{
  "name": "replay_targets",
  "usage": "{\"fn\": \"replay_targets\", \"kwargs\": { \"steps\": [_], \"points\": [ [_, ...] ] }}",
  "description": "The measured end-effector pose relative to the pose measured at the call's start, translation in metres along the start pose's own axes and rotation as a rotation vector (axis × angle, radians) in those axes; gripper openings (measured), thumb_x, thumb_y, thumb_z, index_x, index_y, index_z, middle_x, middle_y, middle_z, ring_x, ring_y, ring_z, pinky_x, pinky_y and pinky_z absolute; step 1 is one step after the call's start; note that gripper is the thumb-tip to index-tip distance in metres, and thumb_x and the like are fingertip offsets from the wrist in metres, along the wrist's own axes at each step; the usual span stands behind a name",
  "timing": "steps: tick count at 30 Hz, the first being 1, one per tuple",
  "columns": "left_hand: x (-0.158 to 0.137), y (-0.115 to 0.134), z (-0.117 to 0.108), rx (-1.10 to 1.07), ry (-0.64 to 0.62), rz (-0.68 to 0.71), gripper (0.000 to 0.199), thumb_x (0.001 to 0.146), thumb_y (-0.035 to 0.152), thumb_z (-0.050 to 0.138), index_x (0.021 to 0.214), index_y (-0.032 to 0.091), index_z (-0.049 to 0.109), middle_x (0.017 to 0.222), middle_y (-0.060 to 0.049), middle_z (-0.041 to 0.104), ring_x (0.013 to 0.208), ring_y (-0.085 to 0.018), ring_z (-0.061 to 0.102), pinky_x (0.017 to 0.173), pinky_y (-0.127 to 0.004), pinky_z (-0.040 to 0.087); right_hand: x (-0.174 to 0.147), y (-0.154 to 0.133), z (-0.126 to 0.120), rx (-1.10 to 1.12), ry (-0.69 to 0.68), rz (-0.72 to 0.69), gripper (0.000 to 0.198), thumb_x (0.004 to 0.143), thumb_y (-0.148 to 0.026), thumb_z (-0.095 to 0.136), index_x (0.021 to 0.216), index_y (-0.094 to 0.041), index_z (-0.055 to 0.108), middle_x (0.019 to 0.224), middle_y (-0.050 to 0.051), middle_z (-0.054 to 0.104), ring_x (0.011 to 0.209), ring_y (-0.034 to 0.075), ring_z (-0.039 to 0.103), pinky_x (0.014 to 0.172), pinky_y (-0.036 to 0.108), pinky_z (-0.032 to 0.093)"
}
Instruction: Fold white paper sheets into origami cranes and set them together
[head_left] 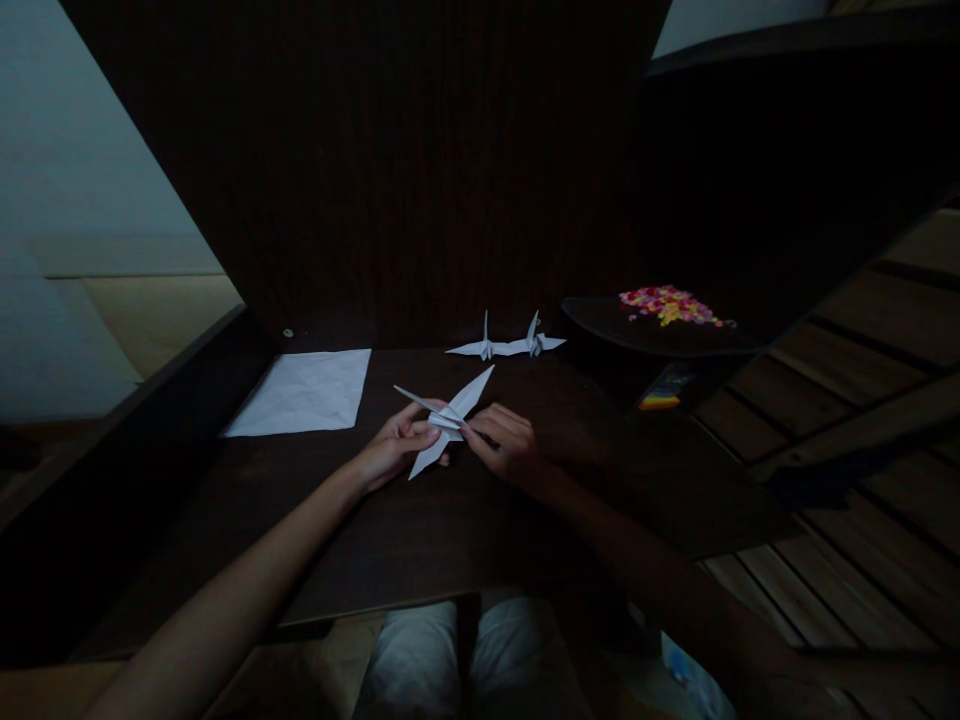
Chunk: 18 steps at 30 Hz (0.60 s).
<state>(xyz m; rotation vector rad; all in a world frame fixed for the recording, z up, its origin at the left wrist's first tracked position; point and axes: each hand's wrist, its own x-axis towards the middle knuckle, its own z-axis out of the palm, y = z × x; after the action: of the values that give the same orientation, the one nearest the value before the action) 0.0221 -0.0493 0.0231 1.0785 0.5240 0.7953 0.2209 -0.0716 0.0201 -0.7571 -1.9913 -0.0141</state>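
A white paper crane point(452, 413) is held above the dark desk between both hands, its two wings spread and a thin pointed end reaching up and left. My left hand point(397, 443) pinches it near the middle, thumb on top and fingers partly hidden underneath. On the other side, my right hand point(504, 440) grips the crane's right end between thumb and forefinger. Behind them, two finished-looking paper cranes point(510, 347) stand side by side at the back of the desk, wings touching or nearly so.
A flat sheet of white paper point(307, 392) lies at the left on the desk point(360, 560). Several small pink, red and yellow pieces point(671, 305) are heaped on a low curved shelf point(622, 335) at the right. A tall dark panel point(420, 180) rises behind.
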Motion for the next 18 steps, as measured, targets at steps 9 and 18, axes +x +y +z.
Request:
{"fn": "replay_targets", "kwargs": {
  "steps": [9, 18],
  "points": [
    [0.003, 0.0, -0.007, 0.325, 0.156, 0.208, 0.032, 0.064, 0.022, 0.078, 0.092, 0.015, 0.064, 0.087, -0.004, 0.07, 0.082, -0.018, 0.066, 0.08, -0.029, 0.051, 0.0, -0.001, -0.002, -0.008, 0.031, 0.014, 0.007, 0.085, -0.018, 0.055, 0.083, -0.019, 0.062, 0.074, 0.006, 0.065, 0.068, 0.016, 0.058, 0.066, 0.031, 0.049],
    [0.003, -0.001, -0.012, 0.538, 0.274, 0.266, 0.022, 0.066, 0.03, 0.075, 0.081, 0.014, 0.073, 0.083, -0.008, 0.073, 0.078, -0.024, 0.068, 0.074, -0.034, 0.054, -0.007, -0.002, -0.005, 0.06, 0.053, 0.023, 0.013, 0.078, -0.017, 0.058, 0.09, -0.022, 0.06, 0.078, 0.004, 0.065, 0.069, 0.016, 0.061, 0.064, 0.029, 0.05]
  ]
}}
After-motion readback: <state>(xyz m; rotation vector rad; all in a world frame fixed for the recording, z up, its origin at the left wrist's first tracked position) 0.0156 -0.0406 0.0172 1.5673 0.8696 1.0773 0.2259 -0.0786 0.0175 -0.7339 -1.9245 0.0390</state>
